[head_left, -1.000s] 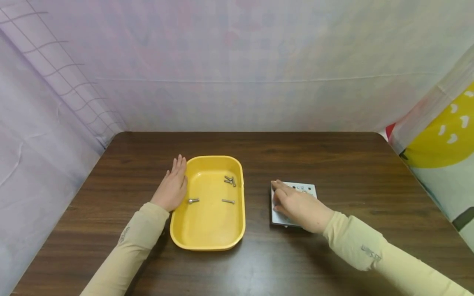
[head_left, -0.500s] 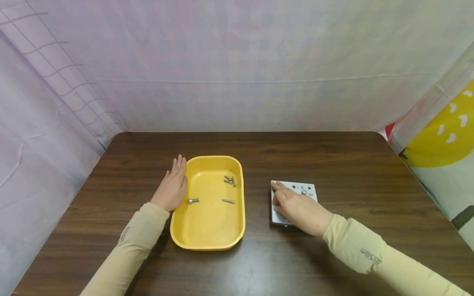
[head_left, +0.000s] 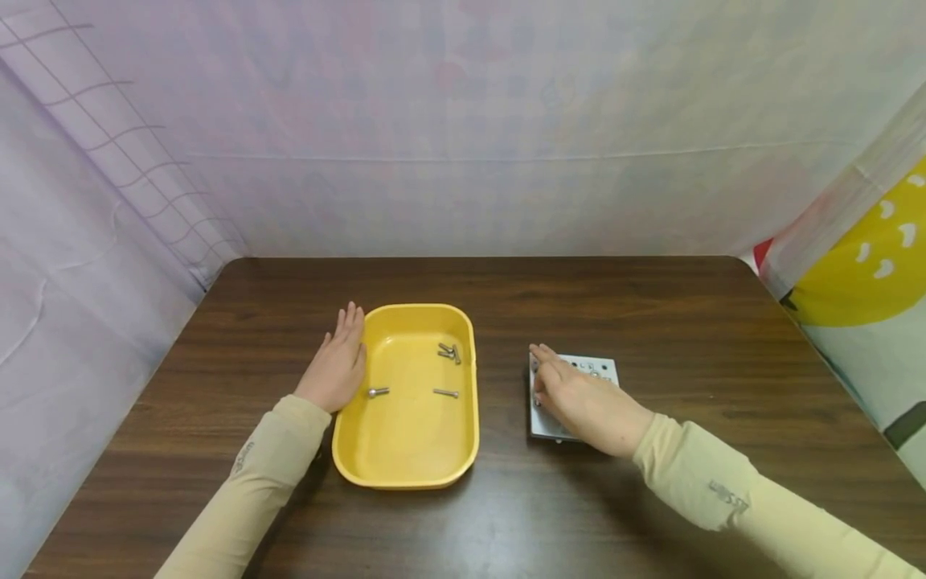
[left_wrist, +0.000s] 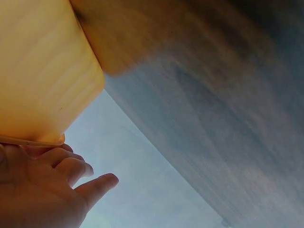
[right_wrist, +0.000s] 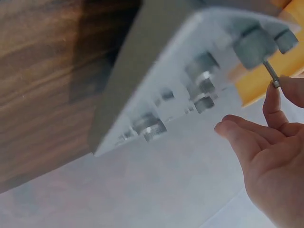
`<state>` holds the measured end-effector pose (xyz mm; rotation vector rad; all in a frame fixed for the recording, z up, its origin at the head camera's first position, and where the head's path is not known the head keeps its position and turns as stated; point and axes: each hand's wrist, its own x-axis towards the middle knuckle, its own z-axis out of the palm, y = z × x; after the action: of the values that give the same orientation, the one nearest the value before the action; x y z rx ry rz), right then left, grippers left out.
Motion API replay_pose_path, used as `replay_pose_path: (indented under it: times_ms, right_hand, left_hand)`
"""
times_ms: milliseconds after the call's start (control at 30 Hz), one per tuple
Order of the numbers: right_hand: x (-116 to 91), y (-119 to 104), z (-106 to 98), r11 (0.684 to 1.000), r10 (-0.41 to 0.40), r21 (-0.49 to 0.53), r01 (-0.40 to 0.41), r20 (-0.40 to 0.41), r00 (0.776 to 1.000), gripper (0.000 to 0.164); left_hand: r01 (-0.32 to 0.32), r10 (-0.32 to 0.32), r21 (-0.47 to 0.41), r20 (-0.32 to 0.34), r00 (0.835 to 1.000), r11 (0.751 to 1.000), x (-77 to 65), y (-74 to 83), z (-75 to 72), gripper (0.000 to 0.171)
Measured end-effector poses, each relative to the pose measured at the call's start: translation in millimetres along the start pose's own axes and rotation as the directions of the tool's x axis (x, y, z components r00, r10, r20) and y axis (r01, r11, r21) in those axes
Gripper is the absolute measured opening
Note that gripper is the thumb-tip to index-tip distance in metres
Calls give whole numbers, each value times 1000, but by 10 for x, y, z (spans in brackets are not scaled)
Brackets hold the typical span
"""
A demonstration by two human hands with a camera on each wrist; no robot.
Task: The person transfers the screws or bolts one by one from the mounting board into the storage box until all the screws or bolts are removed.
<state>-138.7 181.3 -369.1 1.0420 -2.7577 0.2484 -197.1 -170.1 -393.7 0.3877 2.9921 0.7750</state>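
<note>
My left hand [head_left: 334, 366] rests along the left rim of a yellow tray [head_left: 405, 458], fingers fairly straight. In the left wrist view its fingers lie at the tray's edge, partly hidden beneath it. My right hand [head_left: 592, 406] is over a light grey metal block [head_left: 544, 425] to the tray's right. Between thumb and index finger it pinches a small bolt [right_wrist: 271, 73] by the head. The bolt's shank points at a round metal piece [right_wrist: 255, 47] on the block's face; the other fingers are loosely extended. From the head view, the hand covers much of the block.
Inside the tray lie a bolt [head_left: 379, 392] on the left, another bolt [head_left: 445, 394] on the right and a small cluster of bolts [head_left: 449, 354] near the far right. Several raised metal fittings [right_wrist: 202, 83] stand on the block. Everything stands on a dark wooden table [head_left: 651, 305].
The right hand's fingertips have shifted slightly over the block, with the fingers lifting a little toward its far edge. Left hand and tray have stayed in place.
</note>
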Motion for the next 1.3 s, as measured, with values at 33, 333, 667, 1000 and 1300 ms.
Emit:
replay_pose_path:
  times_ms: [33, 333, 667, 1000, 1300]
  right_hand:
    - [9, 5, -11, 1000, -9, -4, 9, -11, 1000, 7]
    - [156, 26, -125, 993, -117, -12, 117, -104, 988, 12]
    - [506, -17, -195, 997, -75, -27, 73, -60, 995, 9]
    - [822, -194, -157, 998, -58, 17, 58, -3, 998, 11]
    - [1073, -348, -123, 996, -92, 19, 91, 48, 995, 12]
  left_hand:
    - [-1, 1, 2, -1, 1000, 1000, 0, 0, 0, 56]
    - [-2, 2, -3, 0, 1000, 1000, 0, 1, 1, 57]
    - [4, -4, -8, 9, 1000, 1000, -1, 14, -14, 57]
    - [4, -4, 1, 7, 1000, 1000, 5, 15, -14, 57]
    - [2, -2, 0, 4, 1000, 1000, 6, 22, -17, 57]
